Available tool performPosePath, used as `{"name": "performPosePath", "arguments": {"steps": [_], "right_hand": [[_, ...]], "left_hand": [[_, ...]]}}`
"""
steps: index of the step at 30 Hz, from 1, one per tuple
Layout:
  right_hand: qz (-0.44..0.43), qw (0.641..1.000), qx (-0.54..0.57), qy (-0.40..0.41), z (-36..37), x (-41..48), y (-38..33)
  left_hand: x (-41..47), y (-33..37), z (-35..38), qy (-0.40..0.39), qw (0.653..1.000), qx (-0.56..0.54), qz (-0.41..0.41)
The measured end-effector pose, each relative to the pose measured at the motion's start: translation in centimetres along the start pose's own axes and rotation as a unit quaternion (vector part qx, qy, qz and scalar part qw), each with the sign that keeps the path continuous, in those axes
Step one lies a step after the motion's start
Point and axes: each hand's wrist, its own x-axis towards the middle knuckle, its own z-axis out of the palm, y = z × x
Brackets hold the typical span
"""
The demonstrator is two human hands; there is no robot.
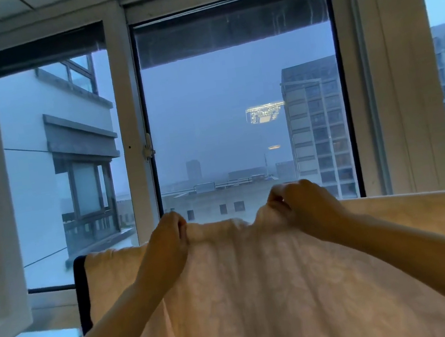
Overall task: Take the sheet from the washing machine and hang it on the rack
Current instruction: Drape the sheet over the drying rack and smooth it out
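Head view, single frame. The sheet (261,291) is pale with a faint woven pattern. It spreads across the lower half of the view in front of the window (242,94). Its top edge runs roughly level from lower left to the right border, and the cloth falls from there toward me in long soft folds. Whatever carries that top edge is hidden under the cloth, so I cannot tell what supports it. The left hand (168,241) has its fingers curled and pinches the top edge left of centre, bare forearm coming up from the lower left corner. The right hand (303,205) is clamped on a bunched bit of the same edge, and that bunch sits a little higher than the left hand's. The two hands are near each other but apart, and the edge sags slightly between them. A dark trim (82,296) runs vertically down the left end of the cloth; I cannot tell whether it belongs to the sheet or to another piece. A latch (148,150) sits on the white mullion above the left hand. Through the glass I see a tower block (315,126) on the right under a hazy blue-grey sky. A ceiling-lamp reflection (265,112) floats in the pane.
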Motion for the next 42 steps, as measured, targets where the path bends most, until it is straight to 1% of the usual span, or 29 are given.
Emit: {"name": "performPosePath", "arguments": {"steps": [2,5,8,11,13,17,20,22,25,29,31,35,38,42], "right_hand": [[0.001,1.0,0.005,0.003,0.5,0.3,-0.4],[-0.007,1.0,0.015,-0.003,1.4,0.3,-1.1],[-0.011,1.0,0.021,0.0,2.0,0.2,-1.6],[-0.016,1.0,0.012,-0.007,1.5,-0.4,-1.2],[-0.019,1.0,0.003,-0.015,0.8,-1.0,-0.1],[-0.013,0.999,-0.013,-0.041,-1.3,-2.7,3.4],[-0.012,0.998,-0.023,-0.056,-3.0,-4.6,6.0],[-0.013,0.998,-0.024,-0.061,-4.0,-5.7,7.6],[-0.009,0.997,-0.03,-0.065,-5.5,-7.0,9.8],[-0.011,0.998,-0.03,-0.061,-7.0,-8.2,12.5],[-0.019,0.997,-0.026,-0.063,-7.2,-8.8,13.8],[-0.052,0.996,-0.026,-0.075,-7.4,-9.5,15.6],[-0.081,0.99,-0.042,-0.111,-8.0,-9.6,16.4],[-0.072,0.993,-0.035,-0.088,-8.5,-9.7,17.4]], "left_hand": [[0.2,-0.2,-0.5,-0.033,0.999,0.012,0.017],[0.3,0.9,-0.2,-0.075,0.994,0.001,0.075],[0.4,3.9,1.3,-0.093,0.984,-0.056,0.141],[0.8,6.6,3.3,-0.114,0.977,-0.082,0.161],[1.0,7.3,4.3,-0.102,0.977,-0.076,0.173],[1.3,7.6,5.4,-0.044,0.986,-0.088,0.136],[1.5,8.2,5.6,-0.045,0.993,-0.083,0.075],[1.6,9.2,5.7,-0.049,0.994,-0.077,0.058],[0.9,12.2,6.4,-0.059,0.991,-0.077,0.094],[0.2,17.3,8.2,-0.12,0.976,-0.095,0.154],[0.2,19.7,9.4,-0.126,0.974,-0.104,0.158],[-0.2,22.3,11.0,-0.085,0.986,-0.104,0.098],[-0.1,22.6,10.9,-0.057,0.991,-0.109,0.046],[0.0,22.4,10.2,-0.062,0.994,-0.095,0.006]]}}
